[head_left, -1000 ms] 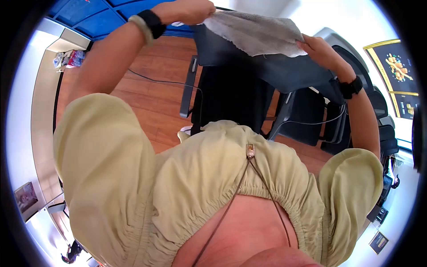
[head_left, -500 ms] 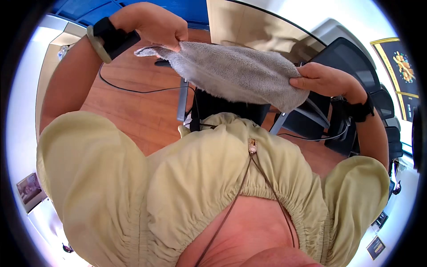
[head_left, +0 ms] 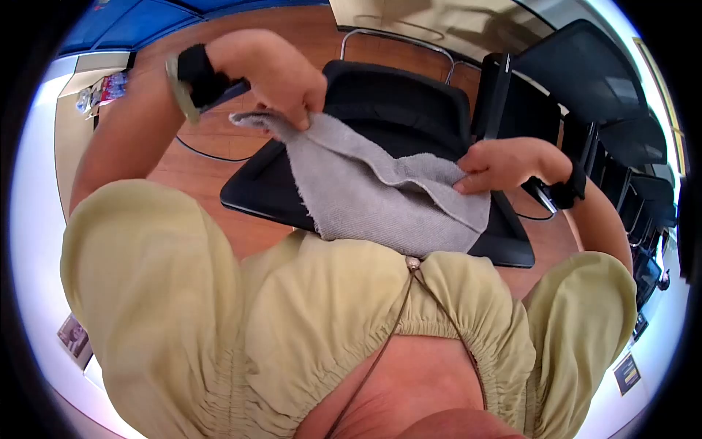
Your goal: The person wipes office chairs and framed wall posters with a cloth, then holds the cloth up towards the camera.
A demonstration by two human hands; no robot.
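Observation:
A grey cloth towel (head_left: 380, 194) hangs spread between my two hands, its upper edge folded over and sagging in the middle. My left hand (head_left: 281, 84) pinches its upper left corner, and a small end of fabric sticks out beyond the fingers. On the other side, my right hand (head_left: 504, 168) grips the towel's right edge between thumb and fingers. Behind and below the cloth is a black chair (head_left: 395, 91), its seat partly covered from view by the towel. I cannot tell whether the towel touches the seat.
More black chairs (head_left: 585, 73) stand in a row at the right. A dark cable (head_left: 212, 155) runs over the wooden floor (head_left: 175, 175) at the left. Bottles (head_left: 110, 86) sit on a shelf at the far left. A blue surface (head_left: 146, 25) lies at the back.
Both hands have moved down in view, and the towel now hangs lower, with its top edge folded and slack. More of the black chair shows behind it.

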